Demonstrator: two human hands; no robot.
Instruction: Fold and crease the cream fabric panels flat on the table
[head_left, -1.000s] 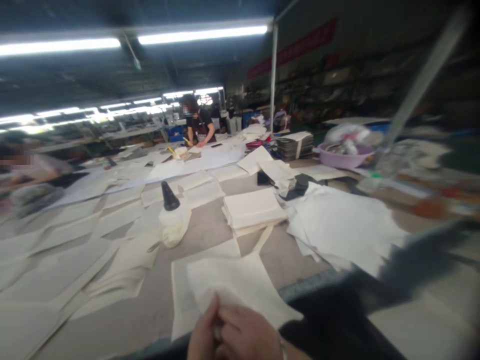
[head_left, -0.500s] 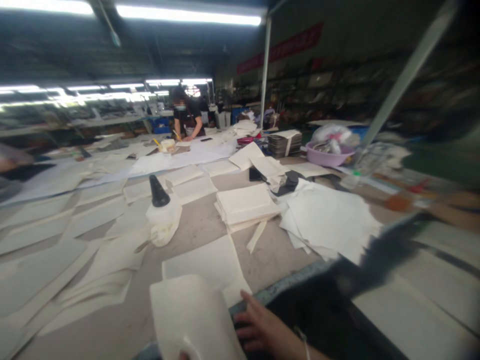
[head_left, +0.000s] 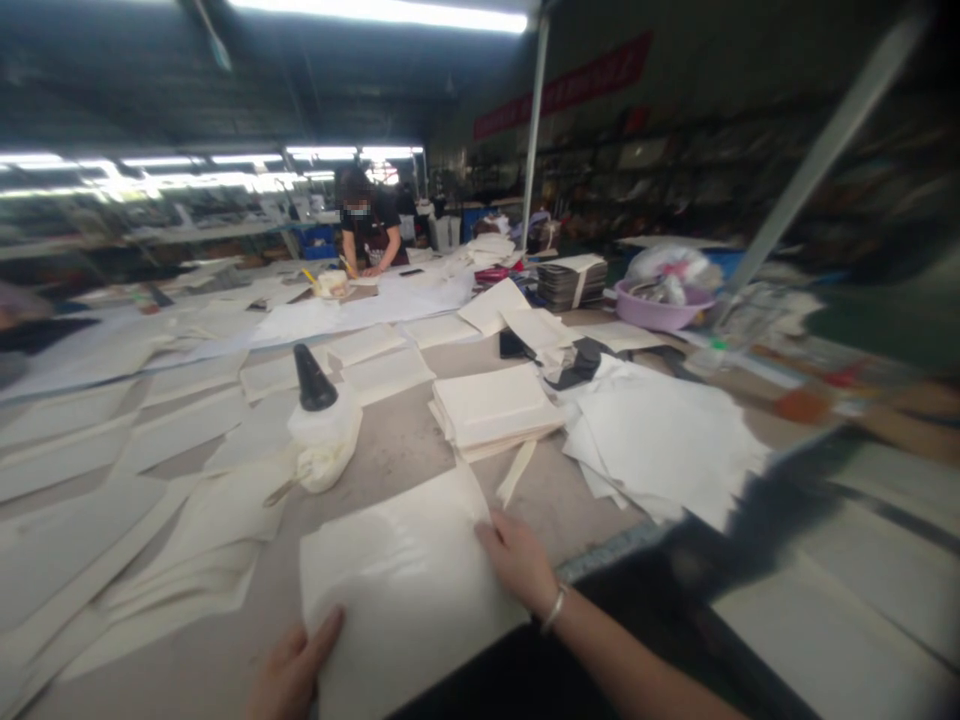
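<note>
A glossy cream sheet (head_left: 401, 580) lies flat on the grey worktable (head_left: 397, 445) right in front of me. My left hand (head_left: 289, 675) rests at its near left corner, thumb on the sheet, fingers partly out of view. My right hand (head_left: 517, 560) lies on its right edge with the fingers stretched out flat. A stack of cream sheets (head_left: 491, 410) sits just beyond, with a loose strip (head_left: 516, 472) beside it. A white glue bottle with a black cone cap (head_left: 319, 420) stands to the left.
Cream cut pieces and strips (head_left: 127, 520) cover the table's left half. White paper sheets (head_left: 660, 440) lie at the right, a purple basin (head_left: 660, 310) and a dark stack (head_left: 571, 283) behind. Another person (head_left: 367, 235) works at the far end. A dark blurred edge (head_left: 750, 520) crosses the lower right.
The sheet that was lifted and curled near me half a second ago now lies flat on the table. Both hands have moved forward onto its edges.
</note>
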